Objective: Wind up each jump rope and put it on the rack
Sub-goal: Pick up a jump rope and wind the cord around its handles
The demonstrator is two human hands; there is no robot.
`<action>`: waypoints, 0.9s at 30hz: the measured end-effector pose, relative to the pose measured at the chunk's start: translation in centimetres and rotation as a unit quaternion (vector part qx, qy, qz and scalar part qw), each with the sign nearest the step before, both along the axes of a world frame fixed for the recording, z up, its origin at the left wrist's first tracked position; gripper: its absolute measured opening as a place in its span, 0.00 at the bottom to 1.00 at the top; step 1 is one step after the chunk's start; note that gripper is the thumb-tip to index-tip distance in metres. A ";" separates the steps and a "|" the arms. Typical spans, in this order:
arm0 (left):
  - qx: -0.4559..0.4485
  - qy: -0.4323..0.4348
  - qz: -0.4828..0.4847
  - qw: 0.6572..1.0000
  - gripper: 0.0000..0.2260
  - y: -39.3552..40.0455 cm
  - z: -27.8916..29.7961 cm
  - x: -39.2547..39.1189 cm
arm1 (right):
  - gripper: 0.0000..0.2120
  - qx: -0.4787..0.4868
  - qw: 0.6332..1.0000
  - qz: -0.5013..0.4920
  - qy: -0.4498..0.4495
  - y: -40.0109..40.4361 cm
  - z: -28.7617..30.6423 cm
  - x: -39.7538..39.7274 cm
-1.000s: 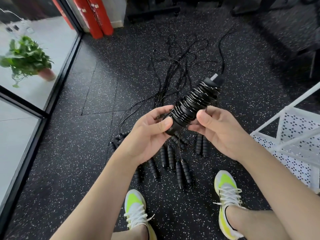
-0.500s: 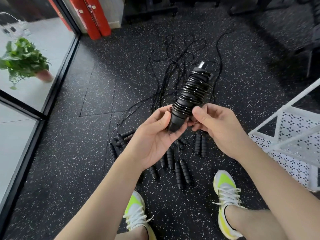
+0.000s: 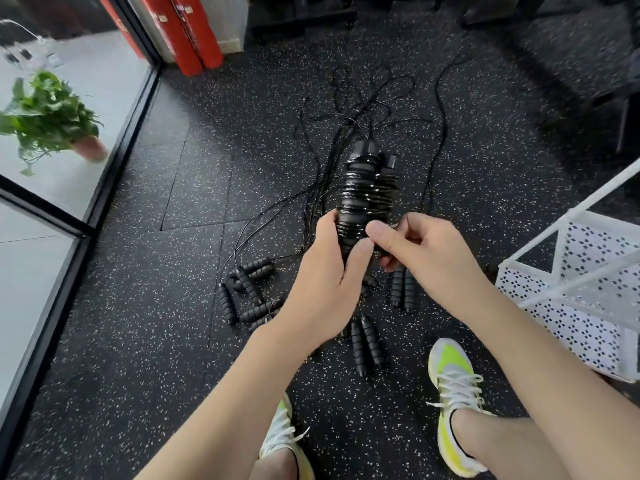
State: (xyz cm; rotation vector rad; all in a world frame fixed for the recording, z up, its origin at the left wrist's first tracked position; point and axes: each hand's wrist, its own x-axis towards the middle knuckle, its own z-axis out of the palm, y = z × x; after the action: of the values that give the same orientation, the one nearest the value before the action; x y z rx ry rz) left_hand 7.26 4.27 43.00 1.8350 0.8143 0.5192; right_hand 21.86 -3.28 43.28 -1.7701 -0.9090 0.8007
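Note:
A wound jump rope [image 3: 367, 188], two black ribbed handles side by side with thin black cord wrapped round them, stands nearly upright in front of me. My left hand [image 3: 325, 278] grips its lower end, thumb on the right side. My right hand [image 3: 426, 258] pinches the bundle's lower right side, thumb on top; what its fingertips pinch is hidden. Several more black handles [image 3: 249, 289] lie on the floor below my hands, their thin cords [image 3: 353, 109] tangled farther out. The white perforated rack [image 3: 585, 292] stands at the right.
Speckled black rubber floor [image 3: 138, 341] all round. A glass wall with a black frame [image 3: 114, 157] runs along the left, a potted plant [image 3: 48, 116] behind it. Red cylinders [image 3: 187, 36] stand at the top left. My two shoes [image 3: 453, 393] are at the bottom.
The wound bundle has swung from leaning right to nearly upright. My left hand has slid round its lower end, and my right hand has come in close to the bundle's base.

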 end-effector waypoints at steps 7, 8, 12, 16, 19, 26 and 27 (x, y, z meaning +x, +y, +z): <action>-0.060 -0.057 0.078 0.994 0.13 1.0 0.0 0.1 | 0.18 0.071 0.992 0.000 -0.108 -0.2 -0.2 -0.7; -0.088 -0.072 0.078 0.990 0.13 1.3 0.0 0.1 | 0.17 0.083 0.990 -0.001 -0.112 -0.3 -0.1 -0.7; -0.215 -0.145 0.041 0.965 0.13 1.9 0.3 -0.2 | 0.17 0.120 0.989 -0.028 -0.084 -0.6 0.4 -0.7; -0.249 -0.160 0.001 0.955 0.10 2.1 0.6 -0.3 | 0.19 0.146 0.985 -0.079 0.034 -0.6 0.9 -1.1; -0.250 -0.146 -0.009 0.957 0.10 2.2 0.5 -0.3 | 0.17 0.159 0.980 -0.102 0.059 -0.5 1.3 -1.0; -0.225 -0.127 0.056 0.964 0.13 2.8 -0.2 -0.3 | 0.15 0.138 0.989 0.033 -0.052 -0.8 0.6 -0.6; -0.219 -0.121 0.061 0.966 0.13 2.9 -0.3 -0.4 | 0.15 0.136 0.986 0.042 -0.091 -0.8 0.5 -0.6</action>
State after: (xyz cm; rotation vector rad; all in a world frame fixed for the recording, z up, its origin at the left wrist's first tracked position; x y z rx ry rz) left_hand 6.89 7.15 42.72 1.2937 0.8035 0.5775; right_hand 21.24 -4.03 43.80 -1.5897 -1.1634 0.5434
